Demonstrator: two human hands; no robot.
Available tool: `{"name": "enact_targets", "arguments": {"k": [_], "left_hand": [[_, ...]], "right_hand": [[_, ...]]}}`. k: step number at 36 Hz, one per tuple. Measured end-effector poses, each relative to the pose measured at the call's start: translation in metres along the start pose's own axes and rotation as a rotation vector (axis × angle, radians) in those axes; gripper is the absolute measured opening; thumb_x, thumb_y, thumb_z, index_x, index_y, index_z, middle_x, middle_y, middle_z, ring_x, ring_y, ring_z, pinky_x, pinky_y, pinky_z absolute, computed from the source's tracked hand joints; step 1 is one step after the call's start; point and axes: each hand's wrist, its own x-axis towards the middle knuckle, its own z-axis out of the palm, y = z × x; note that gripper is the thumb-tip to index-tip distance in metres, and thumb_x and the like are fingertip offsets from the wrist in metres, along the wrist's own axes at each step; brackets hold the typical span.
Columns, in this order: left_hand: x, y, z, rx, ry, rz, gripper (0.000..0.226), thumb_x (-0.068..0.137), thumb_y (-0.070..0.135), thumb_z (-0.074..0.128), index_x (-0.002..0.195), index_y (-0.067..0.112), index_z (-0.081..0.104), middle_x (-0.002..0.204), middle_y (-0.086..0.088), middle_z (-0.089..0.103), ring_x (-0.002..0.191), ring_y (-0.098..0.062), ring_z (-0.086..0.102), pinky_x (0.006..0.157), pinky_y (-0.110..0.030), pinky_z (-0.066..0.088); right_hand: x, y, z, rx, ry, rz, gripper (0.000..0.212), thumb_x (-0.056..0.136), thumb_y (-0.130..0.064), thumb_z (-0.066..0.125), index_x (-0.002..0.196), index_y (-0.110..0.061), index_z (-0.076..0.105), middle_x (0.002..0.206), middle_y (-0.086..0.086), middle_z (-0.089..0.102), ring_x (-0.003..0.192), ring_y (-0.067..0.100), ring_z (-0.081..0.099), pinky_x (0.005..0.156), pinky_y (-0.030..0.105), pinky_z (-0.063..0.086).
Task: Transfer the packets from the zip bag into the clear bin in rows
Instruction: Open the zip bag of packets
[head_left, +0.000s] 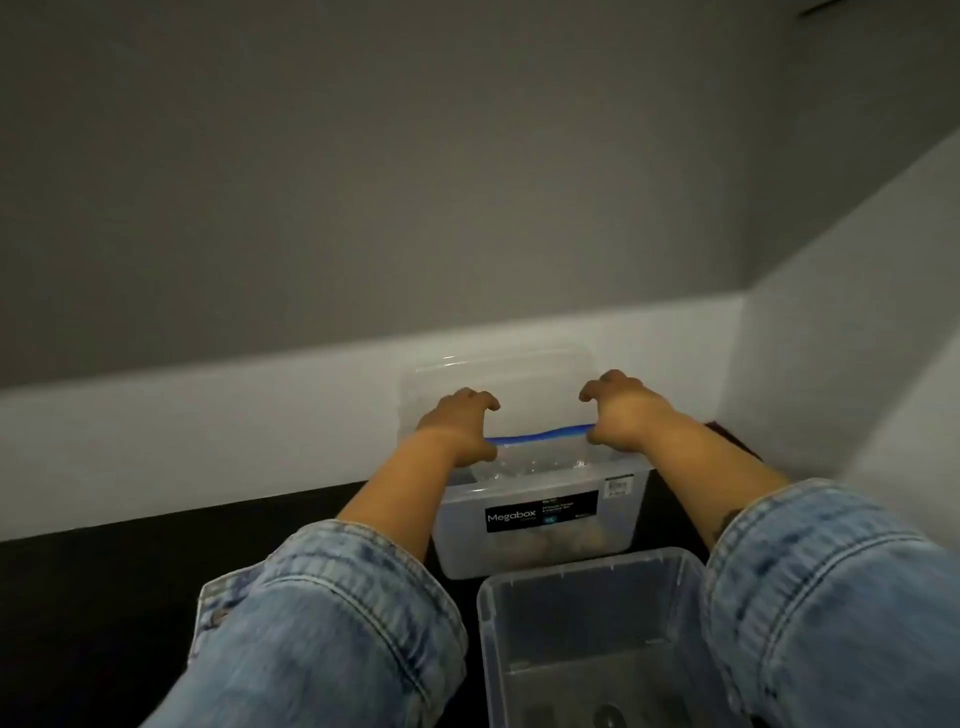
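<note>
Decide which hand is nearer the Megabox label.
Left. The left hand grips the zip bag just above the Megabox label; the right hand grips farther right.

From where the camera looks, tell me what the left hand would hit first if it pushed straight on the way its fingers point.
Probably the clear upright lid leaning against the white baseboard. The left hand, gripping the zip bag, points away toward it; depth is unclear.
</note>
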Motion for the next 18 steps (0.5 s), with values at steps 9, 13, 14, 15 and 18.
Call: {"name": "enact_targets", "arguments": {"k": [9,13,14,15,18], "left_hand": [[0.02,-0.018,0.03,-0.006,-0.077,-0.045,0.064,0.083,0.027,0.07,0.14,0.02,0.039,0.138,-0.006,0.048,0.123,-0.024,0.047,0.101,-0.038,0.043],[0.026,-0.022,0.039,0.017,-0.042,-0.054,0.049,0.084,0.025,0.07,0.129,0.019,0.053,0.128,-0.006,0.056,0.112,-0.023,0.053,0.095,-0.036,0.046],[0.026,-0.023,0.04,0.02,-0.035,-0.056,0.042,0.084,0.023,0.069,0.124,0.018,0.057,0.124,-0.006,0.058,0.109,-0.023,0.055,0.093,-0.035,0.047],[0.027,-0.024,0.041,0.023,-0.028,-0.055,0.034,0.084,0.021,0.068,0.118,0.017,0.061,0.12,-0.007,0.06,0.106,-0.023,0.056,0.091,-0.035,0.048],[0.029,-0.026,0.043,0.009,0.009,-0.056,0.017,0.086,0.018,0.065,0.103,0.014,0.068,0.109,-0.008,0.064,0.098,-0.025,0.06,0.086,-0.034,0.049]], "right_hand": [[0.022,0.008,0.022,-0.026,-0.217,0.062,0.058,0.093,-0.018,0.054,0.146,-0.02,0.031,0.143,0.008,0.043,0.124,0.024,0.046,0.102,0.032,0.041],[0.03,0.01,0.031,-0.111,-0.243,0.036,0.04,0.092,-0.012,0.054,0.132,-0.014,0.052,0.128,0.009,0.056,0.112,0.023,0.055,0.095,0.031,0.047],[0.032,0.01,0.033,-0.128,-0.243,0.032,0.037,0.092,-0.011,0.053,0.128,-0.013,0.055,0.125,0.008,0.058,0.109,0.023,0.057,0.092,0.029,0.048],[0.034,0.011,0.035,-0.139,-0.241,0.035,0.033,0.092,-0.011,0.052,0.125,-0.011,0.058,0.121,0.009,0.06,0.105,0.022,0.058,0.087,0.027,0.048],[0.039,0.013,0.039,-0.131,-0.227,0.052,0.024,0.093,-0.012,0.053,0.114,-0.008,0.064,0.111,0.009,0.063,0.089,0.019,0.056,0.074,0.025,0.044]]}}
